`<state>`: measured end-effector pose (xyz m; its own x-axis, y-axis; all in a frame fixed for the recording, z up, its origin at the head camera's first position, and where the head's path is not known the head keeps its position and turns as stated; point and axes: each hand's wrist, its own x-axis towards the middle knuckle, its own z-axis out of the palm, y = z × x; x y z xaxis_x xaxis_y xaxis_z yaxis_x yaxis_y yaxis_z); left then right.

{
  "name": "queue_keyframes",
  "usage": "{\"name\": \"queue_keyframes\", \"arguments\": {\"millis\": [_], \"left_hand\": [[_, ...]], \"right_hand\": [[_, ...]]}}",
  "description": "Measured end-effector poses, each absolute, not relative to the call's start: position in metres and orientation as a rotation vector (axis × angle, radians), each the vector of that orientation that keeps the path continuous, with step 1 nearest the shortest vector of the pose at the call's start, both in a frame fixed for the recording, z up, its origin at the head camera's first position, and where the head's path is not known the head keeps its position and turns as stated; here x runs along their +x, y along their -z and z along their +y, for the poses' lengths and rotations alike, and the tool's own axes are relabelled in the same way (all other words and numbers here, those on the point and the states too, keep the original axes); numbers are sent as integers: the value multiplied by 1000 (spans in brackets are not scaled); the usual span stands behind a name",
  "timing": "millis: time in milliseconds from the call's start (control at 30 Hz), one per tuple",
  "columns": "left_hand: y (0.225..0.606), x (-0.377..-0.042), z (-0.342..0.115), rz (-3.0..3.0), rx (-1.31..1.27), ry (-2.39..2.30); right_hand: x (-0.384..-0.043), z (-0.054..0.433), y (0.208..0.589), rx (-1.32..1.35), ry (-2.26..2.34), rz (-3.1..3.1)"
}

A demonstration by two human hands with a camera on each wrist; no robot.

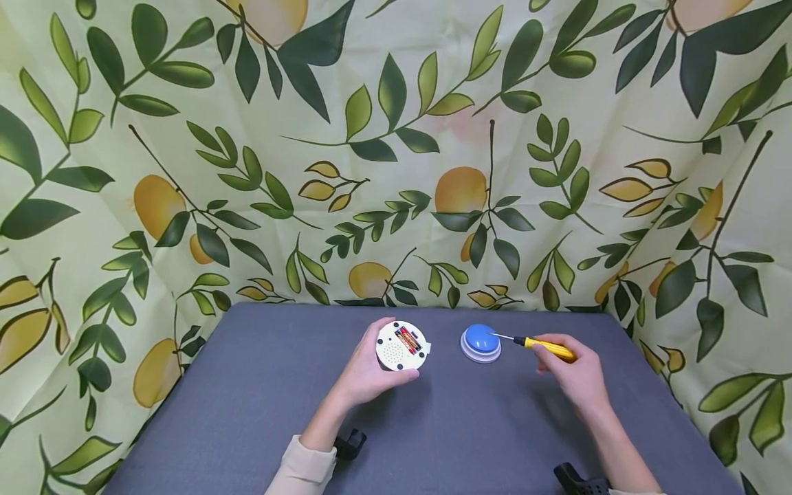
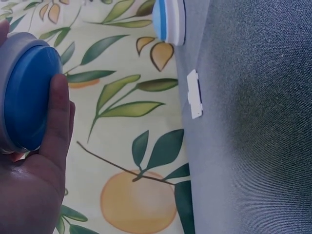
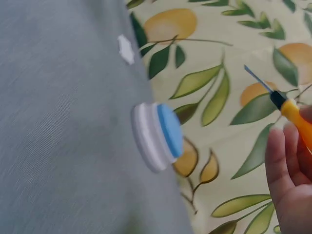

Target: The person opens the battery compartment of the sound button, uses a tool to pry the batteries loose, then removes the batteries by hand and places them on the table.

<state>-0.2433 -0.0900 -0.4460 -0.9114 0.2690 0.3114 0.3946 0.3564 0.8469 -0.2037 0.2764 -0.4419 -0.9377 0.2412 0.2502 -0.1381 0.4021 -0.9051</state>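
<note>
My left hand [image 1: 365, 377] grips a round white push-button device [image 1: 390, 356] with its underside turned toward me. Two red-and-black batteries [image 1: 408, 340] sit in its uncovered compartment, beside a patch of speaker holes. The blue dome [image 2: 33, 100] faces away, with fingers against it in the left wrist view. My right hand [image 1: 577, 375] holds a screwdriver [image 1: 553, 348] by its yellow handle, shaft pointing left. In the head view its tip overlaps a second blue button [image 1: 481, 338]; the right wrist view shows the tip apart from that button [image 3: 169, 130].
A small white battery cover [image 2: 194, 94] lies on the grey cloth-covered table [image 1: 260, 392], just past the held device. The second button stands upright near the back edge. Behind the table hangs a leaf-and-fruit patterned cloth [image 1: 396, 172].
</note>
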Motion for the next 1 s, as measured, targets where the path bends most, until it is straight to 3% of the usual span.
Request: {"name": "queue_keyframes", "arguments": {"millis": [1000], "left_hand": [[446,-241,-86,-2474,-644,1648]], "right_hand": [[-201,223,411,350,-1780,-2182]]}}
